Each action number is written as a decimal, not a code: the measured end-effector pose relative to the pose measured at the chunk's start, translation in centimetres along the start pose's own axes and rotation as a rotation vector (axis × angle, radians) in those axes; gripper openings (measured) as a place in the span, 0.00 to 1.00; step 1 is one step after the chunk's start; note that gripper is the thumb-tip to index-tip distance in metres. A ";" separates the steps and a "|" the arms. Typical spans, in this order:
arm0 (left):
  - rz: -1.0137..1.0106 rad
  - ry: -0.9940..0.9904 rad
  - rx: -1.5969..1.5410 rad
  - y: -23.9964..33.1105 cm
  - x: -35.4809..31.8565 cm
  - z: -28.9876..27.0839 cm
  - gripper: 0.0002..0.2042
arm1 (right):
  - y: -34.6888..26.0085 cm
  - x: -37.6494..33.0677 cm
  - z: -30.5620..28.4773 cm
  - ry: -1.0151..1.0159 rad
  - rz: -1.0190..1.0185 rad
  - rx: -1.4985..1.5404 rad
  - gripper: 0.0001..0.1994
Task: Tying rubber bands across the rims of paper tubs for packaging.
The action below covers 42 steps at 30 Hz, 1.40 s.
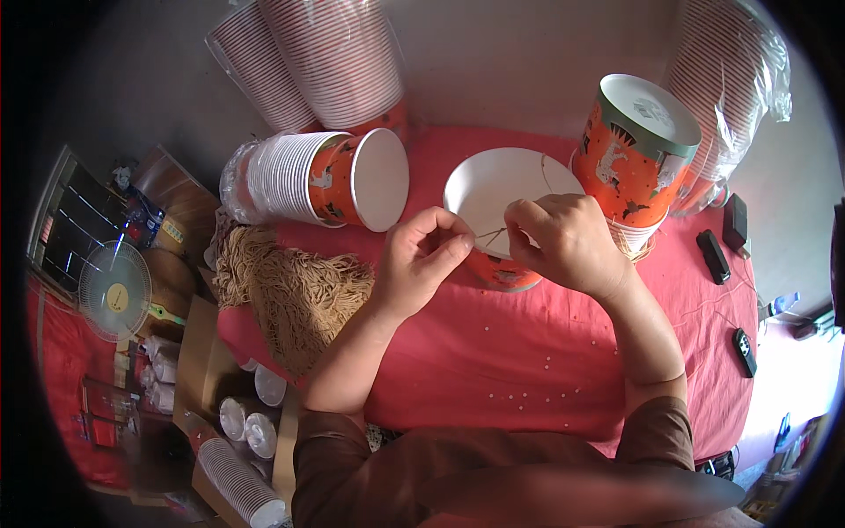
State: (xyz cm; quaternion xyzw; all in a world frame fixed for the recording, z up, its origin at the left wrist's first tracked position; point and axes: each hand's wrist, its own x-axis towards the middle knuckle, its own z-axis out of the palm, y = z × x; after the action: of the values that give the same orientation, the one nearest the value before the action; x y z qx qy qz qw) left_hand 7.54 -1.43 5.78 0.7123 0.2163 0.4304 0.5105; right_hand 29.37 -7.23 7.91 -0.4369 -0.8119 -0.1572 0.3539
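Over an orange paper bucket with a white inside, my two hands stretch a thin tan string between them. My left hand pinches one end between thumb and forefinger. Fingers curled, my right hand grips the string on the other side, where it looks crossed or looped. Another length of string shows against the bucket's inner wall and rim. My hands partly hide the bucket's front. Left of my left forearm lies a thick bundle of tan strings.
A stack of buckets in plastic lies on its side at left. An upside-down orange bucket stands at right. Tall wrapped stacks lean on the wall. White dots and black devices lie on the red cloth. A cardboard box holds cups.
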 end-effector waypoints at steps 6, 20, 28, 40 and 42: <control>0.272 0.071 0.176 -0.7 0.6 0.2 0.04 | -0.4 0.3 -0.4 0.022 -0.073 0.032 0.09; 0.342 -0.062 0.316 0.6 0.0 0.7 0.05 | -2.0 0.4 -1.2 -0.047 -0.150 0.009 0.11; 0.343 -0.060 0.379 0.2 0.3 0.3 0.04 | -1.2 0.5 -1.3 0.020 -0.152 -0.060 0.09; 0.313 -0.060 0.466 -0.2 0.2 0.6 0.04 | 1.7 0.7 -3.9 0.245 0.003 -0.159 0.07; 0.316 -0.078 0.504 -0.2 0.1 0.7 0.04 | 2.0 0.7 -4.3 0.263 0.023 -0.183 0.06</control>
State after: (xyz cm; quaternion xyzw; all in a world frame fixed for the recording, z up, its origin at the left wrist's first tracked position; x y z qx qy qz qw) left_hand 8.23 -1.65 5.60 0.8575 0.1831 0.4094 0.2521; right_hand 32.63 -8.11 11.27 -0.4521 -0.7360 -0.2822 0.4175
